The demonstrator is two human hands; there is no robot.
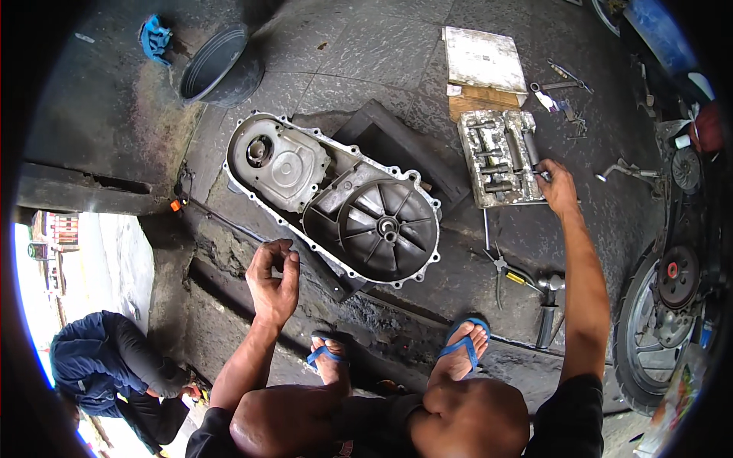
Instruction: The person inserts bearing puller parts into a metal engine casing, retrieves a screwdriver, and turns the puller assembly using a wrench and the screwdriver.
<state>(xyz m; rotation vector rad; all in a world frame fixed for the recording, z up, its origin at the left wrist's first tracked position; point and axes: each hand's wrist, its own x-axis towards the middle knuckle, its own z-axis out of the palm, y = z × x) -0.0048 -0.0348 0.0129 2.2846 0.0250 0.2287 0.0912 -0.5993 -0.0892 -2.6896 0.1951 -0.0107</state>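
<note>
A large grey metal engine cover (309,221), long and oval with bolt holes round its rim, lies open side up on the ground before me. My left hand (273,284) hovers by its near left edge, fingers curled in toward the thumb; whatever they may hold does not show. To the right is a worn, dirty socket set case (496,191) with several sockets in its slots. At its right edge my right hand (559,187) pinches a small metal socket (543,175), mostly covered by the fingers.
Under the cover sits a dark metal frame (370,114). Pliers (500,266), a screwdriver and a hammer (548,305) lie near my right foot. A white case lid (482,57), wrenches (561,85), a black bucket (221,69), a motorcycle wheel (637,328) and a crouching person (114,366) surround me.
</note>
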